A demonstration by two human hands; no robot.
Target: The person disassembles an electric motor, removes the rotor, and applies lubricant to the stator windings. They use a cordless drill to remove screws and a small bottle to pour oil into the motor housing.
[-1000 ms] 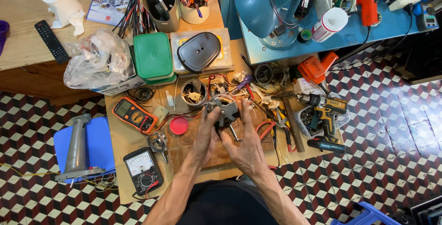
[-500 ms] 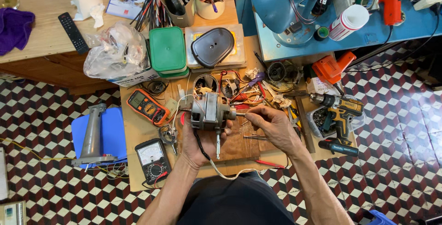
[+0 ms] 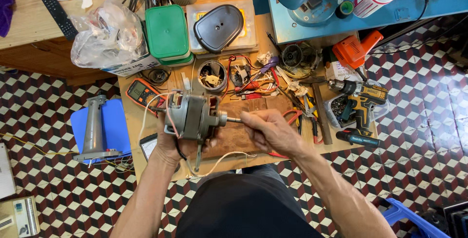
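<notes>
A grey electric motor with coloured wires hangs above the low wooden table, turned on its side. My left hand grips the motor body from beneath. The motor's thin steel shaft points right, and my right hand pinches its tip with the fingers closed. A white wire trails from the motor down over the table's front edge.
A multimeter, a round tin of parts, pliers and loose tools crowd the table. A cordless drill lies at the right, a green box and black oval lid at the back. A blue stool with a grey post stands left.
The motor has been lifted toward me and turned so its shaft points right. My right hand moved in from the tools and took the shaft's end.
</notes>
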